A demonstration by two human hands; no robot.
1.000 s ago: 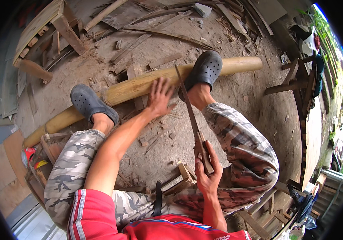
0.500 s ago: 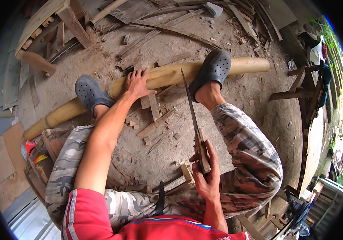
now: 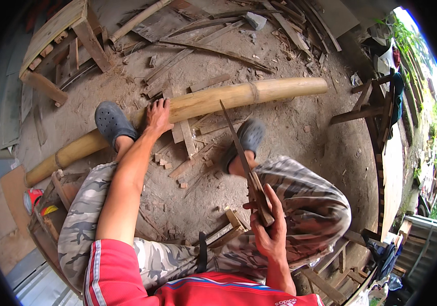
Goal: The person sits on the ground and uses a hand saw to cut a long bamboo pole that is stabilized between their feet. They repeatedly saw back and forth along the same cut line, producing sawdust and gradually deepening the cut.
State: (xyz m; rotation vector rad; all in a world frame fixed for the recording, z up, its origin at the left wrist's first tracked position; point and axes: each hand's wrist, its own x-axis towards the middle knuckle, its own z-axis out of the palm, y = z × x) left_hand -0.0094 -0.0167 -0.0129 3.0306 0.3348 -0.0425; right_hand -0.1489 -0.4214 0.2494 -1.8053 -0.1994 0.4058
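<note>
A long, thick bamboo pole (image 3: 290, 88) lies across the ground, slanting from the lower left up to the right. My left hand (image 3: 157, 117) grips it from above near its middle, with fingers curled over the far side. In my right hand (image 3: 271, 229) is a handsaw (image 3: 239, 147), held by its wooden handle. The narrow dark blade points away from me, its tip close to the pole's near edge. My left foot, in a grey clog (image 3: 112, 122), rests against the pole beside my left hand. The right clog (image 3: 249, 140) is off the pole, blurred, nearer to me.
Wood offcuts (image 3: 188, 140) and small blocks lie below the pole. Beyond it are loose strips and planks (image 3: 218, 48) and a grey stone (image 3: 255, 21). A wooden bench (image 3: 55, 38) stands at the far left, another wooden frame (image 3: 364, 113) at the right.
My right foot has come off the pole and moved back toward me, uncovering a bamboo joint. My left hand still holds the pole; the saw has shifted slightly and tilts more to the left.
</note>
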